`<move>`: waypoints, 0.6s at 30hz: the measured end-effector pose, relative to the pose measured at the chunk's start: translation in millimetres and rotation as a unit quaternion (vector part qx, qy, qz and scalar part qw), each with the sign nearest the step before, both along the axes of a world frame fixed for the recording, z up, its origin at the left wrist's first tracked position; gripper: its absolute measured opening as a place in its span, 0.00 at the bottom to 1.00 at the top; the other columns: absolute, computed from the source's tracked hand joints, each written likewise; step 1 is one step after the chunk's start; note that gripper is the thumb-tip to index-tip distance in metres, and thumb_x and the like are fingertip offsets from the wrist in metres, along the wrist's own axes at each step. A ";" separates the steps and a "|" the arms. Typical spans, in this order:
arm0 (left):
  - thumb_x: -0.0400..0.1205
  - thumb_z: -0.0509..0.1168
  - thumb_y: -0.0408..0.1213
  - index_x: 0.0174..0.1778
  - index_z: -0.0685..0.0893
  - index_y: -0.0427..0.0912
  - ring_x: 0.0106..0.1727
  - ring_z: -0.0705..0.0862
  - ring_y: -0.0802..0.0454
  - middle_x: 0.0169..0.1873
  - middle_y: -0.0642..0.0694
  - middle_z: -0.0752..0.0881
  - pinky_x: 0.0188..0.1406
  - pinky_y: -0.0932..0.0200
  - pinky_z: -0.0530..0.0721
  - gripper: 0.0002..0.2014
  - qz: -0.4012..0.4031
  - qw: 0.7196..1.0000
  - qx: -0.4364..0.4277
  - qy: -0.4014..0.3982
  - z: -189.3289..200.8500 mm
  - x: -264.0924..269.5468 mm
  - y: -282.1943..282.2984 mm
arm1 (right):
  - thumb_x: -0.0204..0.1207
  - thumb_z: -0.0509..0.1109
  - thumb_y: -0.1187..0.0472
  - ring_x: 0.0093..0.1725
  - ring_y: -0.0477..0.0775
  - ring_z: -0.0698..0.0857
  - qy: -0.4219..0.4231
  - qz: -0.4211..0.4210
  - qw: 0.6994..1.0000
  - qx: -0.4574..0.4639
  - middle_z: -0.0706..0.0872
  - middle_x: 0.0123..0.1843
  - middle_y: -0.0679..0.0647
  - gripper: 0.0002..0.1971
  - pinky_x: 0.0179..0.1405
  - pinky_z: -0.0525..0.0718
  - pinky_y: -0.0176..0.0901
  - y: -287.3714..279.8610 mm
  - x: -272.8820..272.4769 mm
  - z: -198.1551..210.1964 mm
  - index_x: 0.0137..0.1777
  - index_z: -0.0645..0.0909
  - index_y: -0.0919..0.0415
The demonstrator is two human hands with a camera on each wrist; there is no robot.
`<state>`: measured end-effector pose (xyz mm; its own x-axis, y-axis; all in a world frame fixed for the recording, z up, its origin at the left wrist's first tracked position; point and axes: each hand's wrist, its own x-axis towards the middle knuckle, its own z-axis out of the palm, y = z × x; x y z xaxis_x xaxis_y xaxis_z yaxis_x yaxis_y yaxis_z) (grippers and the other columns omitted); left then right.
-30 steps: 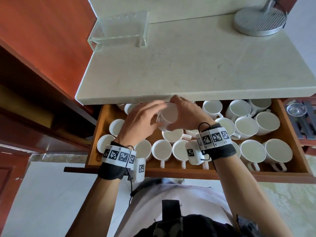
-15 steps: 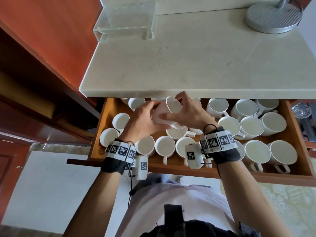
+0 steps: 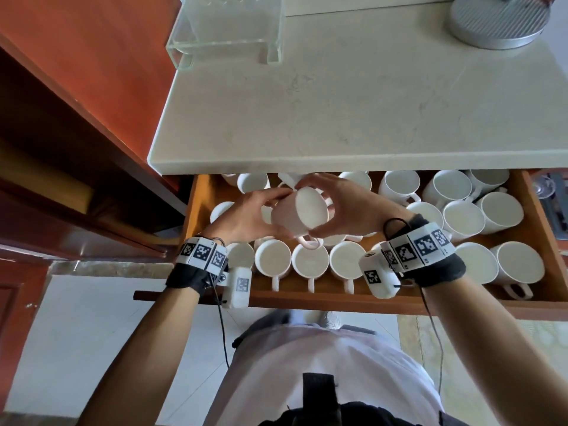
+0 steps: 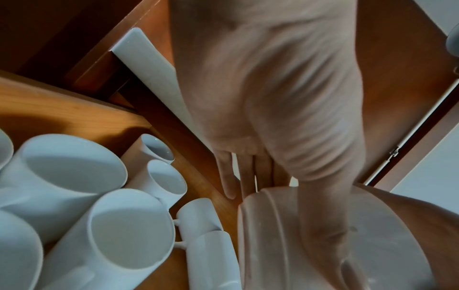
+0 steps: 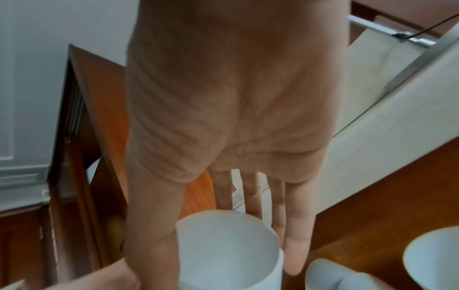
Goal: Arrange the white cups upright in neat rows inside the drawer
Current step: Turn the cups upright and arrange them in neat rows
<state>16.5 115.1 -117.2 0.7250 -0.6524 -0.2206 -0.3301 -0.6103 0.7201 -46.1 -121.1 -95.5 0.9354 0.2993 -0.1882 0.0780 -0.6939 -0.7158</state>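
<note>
surface: pale stone counter (image 3: 368, 96) just beyond both hands, overhanging the open wooden drawer (image 3: 541, 241) under them; clear stand (image 3: 227, 32) far past the left hand, ribbed metal disc (image 3: 498, 23) far past the right hand
room: red-brown cabinet panels off the left hand's outer side, pale floor tiles below the wrists
cup: held cup (image 3: 299, 215) between the two hands above the drawer's middle, tipped on its side, mouth toward the camera, handle hanging low
left hand (image 3: 246, 216): fingers curled round the cup's left side and base, gripping it
right hand (image 3: 353, 207): fingers over the top, thumb under, gripping the cup's right side
other cups: front row (image 3: 310, 261) upright just under the wrists, handles toward the person; cluster (image 3: 464, 219) to the outside of the right hand, looser
change: the cup's mouth is turned more toward the camera than half a second ago, its handle is now at the bottom; both hands sit slightly lower over the drawer
left wrist only: cup base (image 4: 310, 235) with thumb across it; cups lying tilted (image 4: 129, 231) on the outer side of that hand
right wrist only: cup mouth (image 5: 228, 253) from inside the grip, fingers (image 5: 295, 235) straight along its wall; image blurred
</note>
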 end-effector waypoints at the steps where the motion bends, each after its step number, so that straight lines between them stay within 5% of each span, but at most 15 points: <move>1: 0.68 0.87 0.48 0.77 0.80 0.55 0.59 0.80 0.77 0.58 0.67 0.86 0.52 0.82 0.74 0.40 -0.010 1.000 0.003 0.002 -1.3 4.3 1.9 | 0.58 0.88 0.50 0.62 0.47 0.81 -0.013 -0.012 1.000 -0.009 0.80 0.68 0.44 0.44 0.56 0.83 0.42 4.2 0.2 -1.8 0.74 0.72 0.41; 3: 0.70 0.86 0.48 0.77 0.79 0.56 0.60 0.79 0.78 0.59 0.67 0.85 0.53 0.83 0.73 0.39 -0.030 0.999 0.003 0.011 -4.3 11.0 5.0 | 0.56 0.89 0.49 0.59 0.49 0.82 -0.038 -0.046 0.998 -0.026 0.81 0.65 0.45 0.44 0.48 0.79 0.36 13.1 -0.6 -6.3 0.72 0.72 0.43; 8: 0.71 0.85 0.49 0.80 0.77 0.54 0.63 0.77 0.81 0.60 0.73 0.82 0.60 0.82 0.73 0.40 -0.069 0.997 0.018 0.028 -16.5 25.6 13.6 | 0.49 0.84 0.38 0.51 0.53 0.85 -0.054 -0.106 0.991 -0.059 0.84 0.58 0.47 0.40 0.44 0.84 0.48 32.9 -0.6 -16.5 0.64 0.78 0.47; 12: 0.70 0.85 0.51 0.82 0.74 0.55 0.76 0.76 0.55 0.76 0.54 0.79 0.75 0.54 0.76 0.43 -0.050 0.994 0.097 -0.030 -28.3 40.4 29.5 | 0.50 0.77 0.30 0.46 0.52 0.83 -0.040 -0.191 0.978 -0.076 0.84 0.53 0.46 0.40 0.42 0.85 0.50 45.4 0.4 -18.2 0.61 0.79 0.51; 18: 0.74 0.79 0.55 0.86 0.68 0.51 0.82 0.72 0.46 0.83 0.49 0.72 0.76 0.47 0.73 0.46 -0.100 0.965 0.227 -0.079 -41.5 53.9 30.4 | 0.56 0.81 0.33 0.45 0.55 0.83 -0.017 -0.224 0.963 -0.145 0.84 0.54 0.51 0.39 0.39 0.81 0.46 62.1 10.8 -26.5 0.62 0.79 0.55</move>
<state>70.4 145.5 -158.8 0.6423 -0.6450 -0.4141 -0.5581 -0.7639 0.3241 -35.3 -59.0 -122.0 0.9657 -0.1972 -0.1691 -0.2559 -0.8342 -0.4885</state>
